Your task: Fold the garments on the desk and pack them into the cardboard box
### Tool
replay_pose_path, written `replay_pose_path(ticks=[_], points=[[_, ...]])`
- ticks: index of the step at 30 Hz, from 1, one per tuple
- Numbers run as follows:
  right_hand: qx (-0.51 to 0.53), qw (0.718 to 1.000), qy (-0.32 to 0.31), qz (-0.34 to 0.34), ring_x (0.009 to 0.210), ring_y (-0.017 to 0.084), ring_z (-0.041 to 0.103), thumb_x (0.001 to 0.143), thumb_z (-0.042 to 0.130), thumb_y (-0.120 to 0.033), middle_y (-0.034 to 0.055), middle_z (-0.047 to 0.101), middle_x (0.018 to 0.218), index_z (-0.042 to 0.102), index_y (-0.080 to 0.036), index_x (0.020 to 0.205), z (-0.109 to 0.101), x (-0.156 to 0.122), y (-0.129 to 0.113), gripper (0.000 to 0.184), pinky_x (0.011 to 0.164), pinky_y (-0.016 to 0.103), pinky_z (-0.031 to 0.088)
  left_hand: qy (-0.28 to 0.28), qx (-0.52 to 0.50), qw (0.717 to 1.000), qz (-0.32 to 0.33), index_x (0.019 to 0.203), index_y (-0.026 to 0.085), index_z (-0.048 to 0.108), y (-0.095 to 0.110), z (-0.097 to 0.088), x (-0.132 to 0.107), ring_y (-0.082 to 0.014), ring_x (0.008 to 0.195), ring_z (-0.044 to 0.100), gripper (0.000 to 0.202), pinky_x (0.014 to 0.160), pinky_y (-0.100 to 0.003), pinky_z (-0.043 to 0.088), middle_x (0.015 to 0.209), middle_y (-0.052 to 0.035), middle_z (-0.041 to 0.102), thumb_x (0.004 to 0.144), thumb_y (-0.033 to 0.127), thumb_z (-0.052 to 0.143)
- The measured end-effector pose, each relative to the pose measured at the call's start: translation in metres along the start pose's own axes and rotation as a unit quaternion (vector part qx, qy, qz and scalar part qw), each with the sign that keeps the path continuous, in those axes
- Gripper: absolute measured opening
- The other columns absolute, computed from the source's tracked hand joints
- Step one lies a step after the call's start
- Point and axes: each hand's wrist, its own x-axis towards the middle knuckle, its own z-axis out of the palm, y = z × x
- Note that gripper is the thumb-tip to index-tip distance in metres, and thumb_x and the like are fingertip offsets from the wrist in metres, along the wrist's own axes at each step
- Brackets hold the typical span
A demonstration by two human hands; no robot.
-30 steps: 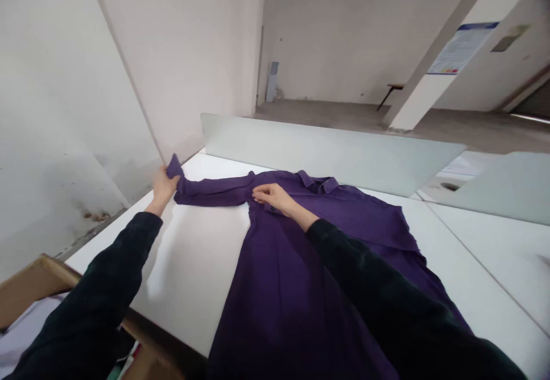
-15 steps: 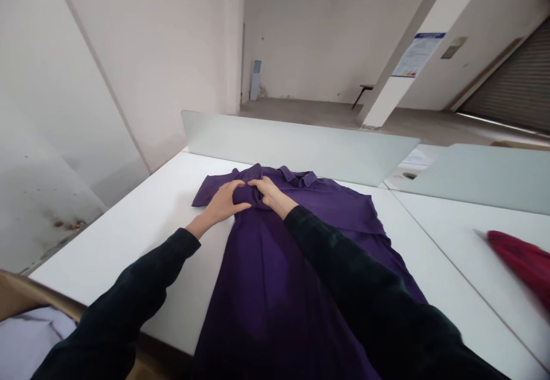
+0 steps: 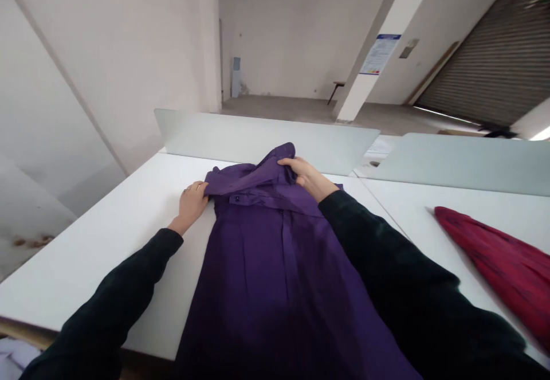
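Lengthwise, both hands work at the top of a purple shirt dress (image 3: 253, 277).

Fingers of the right hand (image 3: 309, 176) lie close together, hooked over the folded-up cloth, while the left hand's (image 3: 191, 205) fingers press together against the fold's left end; dark sleeves (image 3: 129, 277) run back from both wrists. The dress lies on a white table (image 3: 107, 254), its long axis pointing straight ahead, the fold toward a frosted glass partition (image 3: 258, 136), the lower part running out of view toward the person. A red garment (image 3: 494, 271) lies well off to the right.
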Motion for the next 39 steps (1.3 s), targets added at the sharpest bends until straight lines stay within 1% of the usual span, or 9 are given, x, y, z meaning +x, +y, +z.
replay_pose_path(ticks=[5, 9, 12, 16, 20, 23, 29, 34, 39], points=[[-0.012, 0.999, 0.049, -0.019, 0.056, 0.014, 0.062, 0.084, 0.058, -0.004, 0.0012, 0.061, 0.055, 0.061, -0.011, 0.09, -0.064, -0.001, -0.027, 0.01, 0.06, 0.027, 0.059, 0.019, 0.021, 0.999, 0.016, 0.129, 0.015, 0.057, 0.037, 0.013, 0.017, -0.0321, 0.11, 0.059, 0.045, 0.093, -0.043, 0.048, 0.13, -0.0138, 0.059, 0.091, 0.039, 0.053], [-0.02, 0.995, 0.092, -0.042, 0.052, 0.012, 0.059, 0.083, 0.061, -0.005, -0.0005, 0.058, 0.052, 0.06, -0.012, 0.088, -0.113, 0.001, -0.036, 0.008, 0.054, 0.024, 0.057, 0.0, 0.045, 0.997, 0.061, 0.126, 0.015, 0.061, 0.062, 0.025, 0.029, -0.0314, 0.108, 0.059, 0.04, 0.09, -0.042, 0.048, 0.127, -0.014, 0.06, 0.089, 0.026, 0.051], [-0.044, 0.992, 0.118, -0.032, 0.048, 0.01, 0.056, 0.082, 0.059, -0.002, -0.001, 0.057, 0.05, 0.06, -0.012, 0.085, -0.148, 0.006, -0.026, 0.009, 0.049, 0.02, 0.053, -0.017, 0.042, 0.995, 0.09, 0.117, 0.017, 0.067, 0.071, 0.033, 0.03, -0.0287, 0.103, 0.059, 0.038, 0.088, -0.041, 0.049, 0.116, -0.0139, 0.063, 0.089, 0.014, 0.042], [-0.095, 0.981, 0.17, 0.011, 0.044, 0.01, 0.053, 0.075, 0.061, 0.001, -0.0017, 0.056, 0.047, 0.062, -0.011, 0.083, -0.183, 0.011, 0.012, 0.014, 0.046, 0.019, 0.048, -0.035, 0.03, 0.992, 0.121, 0.109, 0.019, 0.071, 0.079, 0.044, 0.024, -0.0271, 0.1, 0.059, 0.039, 0.088, -0.041, 0.049, 0.108, -0.0136, 0.065, 0.09, 0.011, 0.038], [-0.104, 0.977, 0.184, 0.027, 0.045, 0.013, 0.055, 0.07, 0.064, 0.0, -0.001, 0.055, 0.044, 0.064, -0.01, 0.078, -0.202, 0.016, 0.056, 0.013, 0.048, 0.023, 0.049, -0.047, 0.035, 0.991, 0.119, 0.117, 0.019, 0.069, 0.082, 0.052, 0.016, -0.0284, 0.106, 0.057, 0.042, 0.091, -0.044, 0.047, 0.113, -0.0132, 0.065, 0.089, 0.011, 0.038], [-0.112, 0.974, 0.193, 0.023, 0.045, 0.014, 0.054, 0.07, 0.068, -0.006, -0.0018, 0.052, 0.042, 0.065, -0.011, 0.074, -0.211, 0.022, 0.076, 0.007, 0.048, 0.023, 0.047, -0.047, 0.031, 0.992, 0.11, 0.121, 0.021, 0.067, 0.081, 0.056, 0.013, -0.0285, 0.11, 0.056, 0.044, 0.093, -0.045, 0.046, 0.119, -0.013, 0.064, 0.091, 0.012, 0.036], [-0.138, 0.973, 0.184, 0.009, 0.043, 0.013, 0.051, 0.069, 0.063, -0.005, -0.0005, 0.054, 0.044, 0.061, -0.012, 0.066, -0.228, 0.037, 0.079, 0.008, 0.047, 0.023, 0.043, -0.049, 0.037, 0.994, 0.094, 0.122, 0.018, 0.067, 0.083, 0.053, 0.012, -0.03, 0.109, 0.055, 0.043, 0.092, -0.043, 0.045, 0.118, -0.0141, 0.063, 0.092, 0.013, 0.037], [-0.135, 0.976, 0.166, -0.033, 0.049, 0.011, 0.054, 0.076, 0.058, -0.011, -0.0006, 0.059, 0.054, 0.059, -0.015, 0.071, -0.239, 0.043, 0.075, 0.006, 0.054, 0.022, 0.047, -0.048, 0.064, 0.994, 0.079, 0.121, 0.02, 0.068, 0.086, 0.049, 0.01, -0.0302, 0.106, 0.056, 0.043, 0.094, -0.046, 0.041, 0.113, -0.0134, 0.063, 0.093, 0.013, 0.036], [-0.19, 0.962, 0.191, -0.033, 0.047, 0.01, 0.048, 0.072, 0.063, -0.016, -0.0012, 0.053, 0.048, 0.056, -0.015, 0.062, -0.248, 0.045, 0.093, 0.012, 0.049, 0.022, 0.04, -0.042, 0.065, 0.994, 0.08, 0.121, 0.02, 0.068, 0.085, 0.051, 0.009, -0.0314, 0.105, 0.054, 0.046, 0.089, -0.046, 0.042, 0.114, -0.0144, 0.062, 0.091, 0.01, 0.034]])
